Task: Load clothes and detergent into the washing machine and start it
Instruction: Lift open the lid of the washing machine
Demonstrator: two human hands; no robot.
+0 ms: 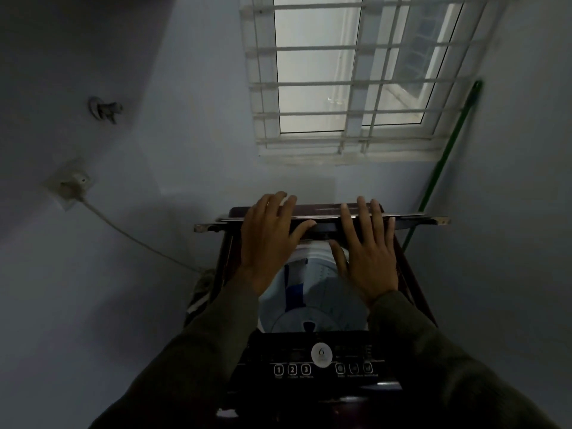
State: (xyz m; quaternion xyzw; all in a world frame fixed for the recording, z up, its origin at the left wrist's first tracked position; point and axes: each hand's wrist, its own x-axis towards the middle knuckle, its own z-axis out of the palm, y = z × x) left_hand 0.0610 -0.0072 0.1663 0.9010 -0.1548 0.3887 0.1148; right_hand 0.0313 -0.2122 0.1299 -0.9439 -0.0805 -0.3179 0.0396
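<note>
- The washer [309, 363] stands in a dim corner against a pale blue wall [192, 134], its dark control panel nearest the camera, with buttons marked 1, 2 and 3.
- Its lid [411, 218] is folded up at the back, leaving the drum [328, 308] open to view.
- The drum is pale, with a round disc at its bottom and a blue strip on its left wall. I cannot tell whether any clothes lie inside.
- The left grip [269, 239] lies on the lid's folded edge, fingers fairly straight over the top and thumb against the front; it is open, not clenched.
- The right grip [368, 252] lies on the same edge just beside it, fingers straight and spread, thumb pointing down over the drum; it too is open.
- Dark sleeves [192, 360] cover both arms.
- A window [318, 72] with white bars sits above the washer and lets in the only light.
- A green pole [445, 150] leans in the corner to the right of the window, its lower end behind the lid.
- On the left wall is a socket [69, 185]; a pale cable [130, 233] runs from it down towards the washer.
- A small tap [105, 108] is fixed higher on that wall.
- A bundle of cloth [201, 289] lies just beside the washer's left side.
</note>
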